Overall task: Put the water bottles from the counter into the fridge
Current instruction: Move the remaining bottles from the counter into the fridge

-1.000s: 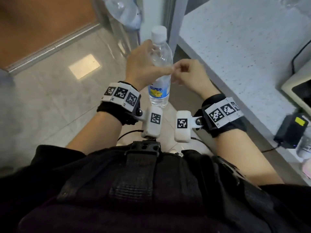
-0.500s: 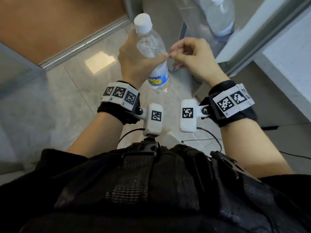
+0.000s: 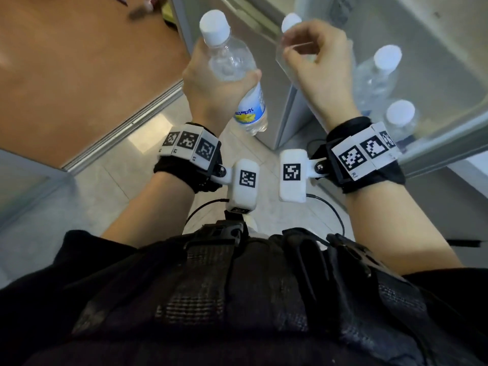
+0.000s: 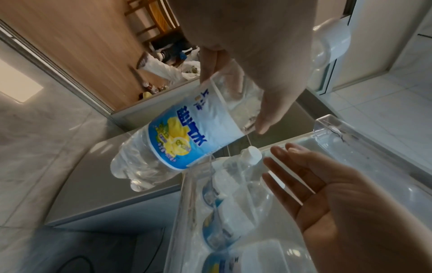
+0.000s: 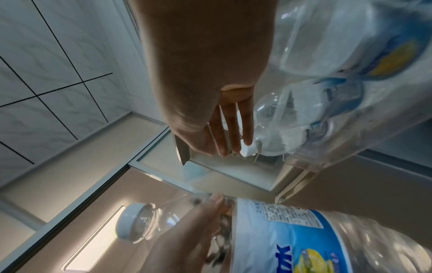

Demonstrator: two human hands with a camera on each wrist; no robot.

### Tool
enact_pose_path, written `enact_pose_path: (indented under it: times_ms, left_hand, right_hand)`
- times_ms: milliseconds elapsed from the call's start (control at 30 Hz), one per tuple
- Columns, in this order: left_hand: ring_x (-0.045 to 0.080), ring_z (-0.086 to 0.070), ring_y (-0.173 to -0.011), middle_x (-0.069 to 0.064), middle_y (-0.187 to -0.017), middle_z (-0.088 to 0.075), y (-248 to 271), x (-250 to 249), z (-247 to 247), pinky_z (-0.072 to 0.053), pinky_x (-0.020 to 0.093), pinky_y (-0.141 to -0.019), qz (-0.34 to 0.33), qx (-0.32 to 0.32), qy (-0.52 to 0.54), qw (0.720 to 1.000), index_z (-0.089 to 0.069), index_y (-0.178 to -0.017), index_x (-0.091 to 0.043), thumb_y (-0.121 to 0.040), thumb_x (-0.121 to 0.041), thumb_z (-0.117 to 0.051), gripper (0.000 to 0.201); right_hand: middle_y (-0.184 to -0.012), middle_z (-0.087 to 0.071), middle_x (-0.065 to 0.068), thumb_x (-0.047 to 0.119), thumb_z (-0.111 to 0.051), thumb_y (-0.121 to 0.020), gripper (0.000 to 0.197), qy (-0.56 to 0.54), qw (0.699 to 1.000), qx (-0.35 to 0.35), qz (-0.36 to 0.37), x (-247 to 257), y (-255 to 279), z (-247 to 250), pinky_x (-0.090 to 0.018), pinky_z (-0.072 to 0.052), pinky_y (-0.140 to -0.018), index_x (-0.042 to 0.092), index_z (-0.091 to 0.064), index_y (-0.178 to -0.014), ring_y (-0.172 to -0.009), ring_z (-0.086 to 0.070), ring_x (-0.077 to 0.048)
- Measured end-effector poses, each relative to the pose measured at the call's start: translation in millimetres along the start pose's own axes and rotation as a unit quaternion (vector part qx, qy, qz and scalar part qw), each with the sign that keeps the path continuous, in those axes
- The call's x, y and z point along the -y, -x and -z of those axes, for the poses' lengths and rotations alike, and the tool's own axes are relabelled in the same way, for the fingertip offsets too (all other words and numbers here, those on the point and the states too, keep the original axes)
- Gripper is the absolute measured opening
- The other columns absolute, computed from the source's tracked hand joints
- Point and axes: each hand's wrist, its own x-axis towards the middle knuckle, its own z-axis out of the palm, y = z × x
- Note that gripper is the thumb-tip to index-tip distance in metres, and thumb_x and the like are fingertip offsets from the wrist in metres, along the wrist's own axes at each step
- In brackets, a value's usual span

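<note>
My left hand [image 3: 219, 80] grips a clear water bottle [image 3: 232, 64] with a white cap and a blue and yellow label, tilted, in front of the fridge. The left wrist view shows this bottle [image 4: 187, 138] held by thumb and fingers around its upper body. My right hand [image 3: 298, 48] hangs beside it with relaxed fingers and holds nothing; its palm [image 4: 327, 194] is bare. It hovers at the rim of the clear door shelf [image 4: 327, 122]. Three capped bottles stand in that shelf, one of them [image 3: 380, 72] upright to the right of my right hand.
The fridge door liner [image 3: 449, 48] fills the upper right. A wood-toned floor area [image 3: 79, 62] lies to the left behind a metal threshold strip [image 3: 126, 128]. Pale tiles are below, and a black cable [image 3: 330, 207] runs near my waist.
My view has swung from the counter to the fridge door shelf. The left hand has raised the bottle. The right hand has left the bottle and moved right toward the shelf.
</note>
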Motion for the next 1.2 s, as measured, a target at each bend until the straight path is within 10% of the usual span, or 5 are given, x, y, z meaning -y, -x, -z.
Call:
enact_pose_path:
  times_ms: [300,533,767,933,1200]
  left_hand:
    - [0.017,-0.068,-0.089,0.001,-0.096,-0.071,-103,2,-37,-0.056,0.034,-0.084,-0.020,0.026,0.107,0.994,-0.060,-0.106,-0.006,-0.049,-0.040,-0.085,0.071]
    - [0.002,-0.064,-0.087,-0.003,-0.095,-0.067,-174,-9,-73,-0.051,0.016,-0.085,-0.087,0.118,0.187,0.971,-0.058,-0.103,-0.011,-0.054,-0.034,-0.087,0.061]
    - [0.020,-0.065,-0.096,0.008,-0.102,-0.067,-201,-15,-120,-0.051,0.022,-0.089,-0.122,0.179,0.251,0.943,-0.058,-0.109,0.003,-0.056,-0.034,-0.088,0.071]
    - [-0.005,-0.054,-0.087,-0.008,-0.092,-0.056,-198,-11,-156,-0.034,-0.007,-0.081,-0.146,0.238,0.242,0.929,-0.058,-0.102,-0.001,-0.056,-0.029,-0.089,0.062]
    - [0.016,-0.061,-0.095,0.007,-0.102,-0.062,-195,5,-177,-0.041,0.004,-0.089,-0.187,0.279,0.242,0.911,-0.052,-0.106,-0.011,-0.057,-0.035,-0.088,0.065]
  right_hand:
    - [-0.088,-0.073,0.001,0.014,-0.052,-0.072,0.022,0.146,0.985,-0.093,-0.019,6,-60,-21,-0.019,-0.047,-0.078,0.013,-0.070,-0.086,-0.085,-0.066,-0.012]
    - [-0.087,-0.073,0.002,0.031,-0.058,-0.066,0.024,0.252,0.948,-0.117,-0.156,5,-86,-36,-0.041,-0.056,-0.080,0.021,-0.068,-0.086,-0.084,-0.068,-0.017]
    - [-0.076,-0.069,0.005,0.024,-0.063,-0.068,0.014,0.278,0.919,-0.159,-0.229,9,-98,-37,-0.039,-0.058,-0.078,0.020,-0.069,-0.080,-0.079,-0.067,-0.015]
    - [-0.082,-0.074,-0.002,0.022,-0.067,-0.073,0.011,0.281,0.913,-0.168,-0.242,6,-101,-29,-0.042,-0.057,-0.079,0.016,-0.072,-0.081,-0.079,-0.068,-0.016]
    - [-0.080,-0.074,-0.002,0.019,-0.063,-0.070,0.012,0.277,0.899,-0.206,-0.268,-3,-107,-26,-0.042,-0.058,-0.078,0.017,-0.072,-0.079,-0.077,-0.069,-0.017]
